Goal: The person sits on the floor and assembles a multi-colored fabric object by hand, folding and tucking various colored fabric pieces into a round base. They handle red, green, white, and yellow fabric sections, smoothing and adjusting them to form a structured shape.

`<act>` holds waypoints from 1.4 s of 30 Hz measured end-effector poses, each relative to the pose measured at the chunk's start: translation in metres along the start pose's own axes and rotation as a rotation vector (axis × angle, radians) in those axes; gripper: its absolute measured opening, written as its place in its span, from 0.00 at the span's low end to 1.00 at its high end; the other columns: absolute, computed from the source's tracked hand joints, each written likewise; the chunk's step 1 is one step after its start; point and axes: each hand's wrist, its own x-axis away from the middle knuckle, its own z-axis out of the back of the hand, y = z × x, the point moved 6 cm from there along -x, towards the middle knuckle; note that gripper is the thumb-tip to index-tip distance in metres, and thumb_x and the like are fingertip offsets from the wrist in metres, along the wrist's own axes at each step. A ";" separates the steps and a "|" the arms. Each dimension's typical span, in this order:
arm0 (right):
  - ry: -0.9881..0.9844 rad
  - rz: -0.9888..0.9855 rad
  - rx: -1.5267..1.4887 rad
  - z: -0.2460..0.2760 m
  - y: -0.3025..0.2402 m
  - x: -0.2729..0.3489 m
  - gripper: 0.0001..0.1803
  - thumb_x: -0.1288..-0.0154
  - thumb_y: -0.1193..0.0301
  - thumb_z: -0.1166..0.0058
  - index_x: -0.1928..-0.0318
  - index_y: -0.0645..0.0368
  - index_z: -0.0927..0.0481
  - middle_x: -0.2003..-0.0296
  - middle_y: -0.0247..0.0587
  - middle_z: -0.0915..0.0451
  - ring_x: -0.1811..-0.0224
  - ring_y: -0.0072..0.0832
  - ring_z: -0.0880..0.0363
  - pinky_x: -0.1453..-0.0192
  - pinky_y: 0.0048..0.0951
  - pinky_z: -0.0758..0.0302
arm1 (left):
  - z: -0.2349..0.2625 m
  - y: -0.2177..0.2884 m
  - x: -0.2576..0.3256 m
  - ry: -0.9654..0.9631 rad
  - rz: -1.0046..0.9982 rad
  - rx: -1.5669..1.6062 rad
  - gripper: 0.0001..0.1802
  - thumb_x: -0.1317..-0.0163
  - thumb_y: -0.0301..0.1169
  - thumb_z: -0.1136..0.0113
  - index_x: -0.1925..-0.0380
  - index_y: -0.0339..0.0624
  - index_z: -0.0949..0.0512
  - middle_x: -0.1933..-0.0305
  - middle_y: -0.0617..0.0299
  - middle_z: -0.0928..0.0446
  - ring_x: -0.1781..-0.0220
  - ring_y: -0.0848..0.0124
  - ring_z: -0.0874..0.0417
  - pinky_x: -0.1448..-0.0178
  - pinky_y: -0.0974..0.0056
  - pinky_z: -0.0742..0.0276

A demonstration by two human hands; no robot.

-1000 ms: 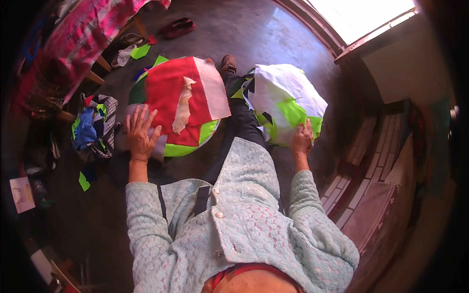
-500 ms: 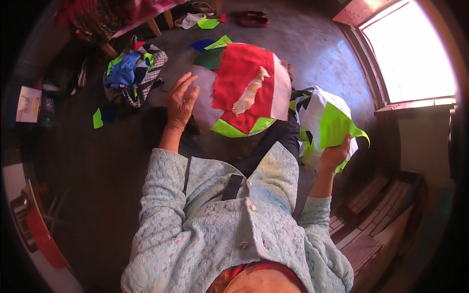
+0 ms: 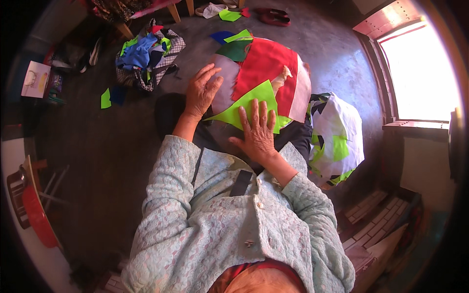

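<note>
Floor; white box (image 3: 35, 79) far left

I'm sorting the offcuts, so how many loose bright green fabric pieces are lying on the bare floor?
2 that I can make out: one green scrap on the dark floor at left, another green piece at top near the red shoes. Others may hide in the cloth heap.

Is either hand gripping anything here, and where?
Nothing is gripped. The right hand lies flat on the green fabric triangle; the left hand lies flat on the grey cloth.
</note>
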 end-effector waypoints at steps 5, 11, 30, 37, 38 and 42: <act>0.059 0.002 -0.035 0.010 0.001 0.007 0.50 0.48 0.43 0.38 0.28 0.45 0.40 0.26 0.56 0.54 0.23 0.56 0.60 0.25 0.62 0.65 | -0.002 -0.003 0.001 0.017 -0.032 -0.060 0.19 0.38 0.40 0.39 0.53 0.38 0.19 0.43 0.47 0.23 0.39 0.52 0.24 0.35 0.56 0.31; 0.011 0.049 0.016 0.002 0.010 0.014 0.46 0.48 0.46 0.37 0.28 0.37 0.38 0.25 0.39 0.49 0.22 0.37 0.54 0.24 0.60 0.64 | -0.010 0.013 0.003 -0.021 -0.213 -0.282 0.24 0.40 0.45 0.37 0.49 0.41 0.20 0.40 0.50 0.25 0.36 0.52 0.28 0.32 0.53 0.35; 0.650 -0.625 -0.021 0.061 0.201 0.166 0.25 0.40 0.72 0.40 0.41 0.54 0.24 0.35 0.46 0.30 0.36 0.45 0.30 0.34 0.43 0.34 | -0.043 0.043 0.013 -0.328 -0.434 -0.485 0.16 0.49 0.40 0.30 0.64 0.47 0.21 0.33 0.56 0.30 0.27 0.54 0.37 0.26 0.45 0.46; 0.668 -1.136 0.043 0.044 0.301 0.275 0.24 0.37 0.65 0.40 0.42 0.57 0.24 0.45 0.48 0.23 0.41 0.45 0.28 0.37 0.45 0.33 | -0.042 0.039 0.011 -0.334 -0.348 -0.378 0.08 0.45 0.35 0.32 0.72 0.46 0.21 0.38 0.58 0.25 0.29 0.56 0.34 0.25 0.47 0.48; 0.653 -1.176 0.047 0.042 0.307 0.276 0.25 0.39 0.64 0.39 0.42 0.55 0.24 0.45 0.44 0.23 0.42 0.43 0.27 0.38 0.47 0.32 | -0.042 0.038 0.011 -0.339 -0.331 -0.375 0.07 0.44 0.34 0.33 0.73 0.45 0.21 0.39 0.58 0.24 0.29 0.56 0.33 0.24 0.48 0.49; 0.521 -1.175 0.177 0.047 0.313 0.251 0.26 0.40 0.64 0.38 0.41 0.53 0.24 0.43 0.39 0.25 0.40 0.40 0.30 0.38 0.46 0.33 | -0.041 0.033 0.011 -0.357 -0.287 -0.345 0.08 0.43 0.35 0.33 0.72 0.45 0.21 0.39 0.58 0.24 0.29 0.58 0.32 0.23 0.48 0.51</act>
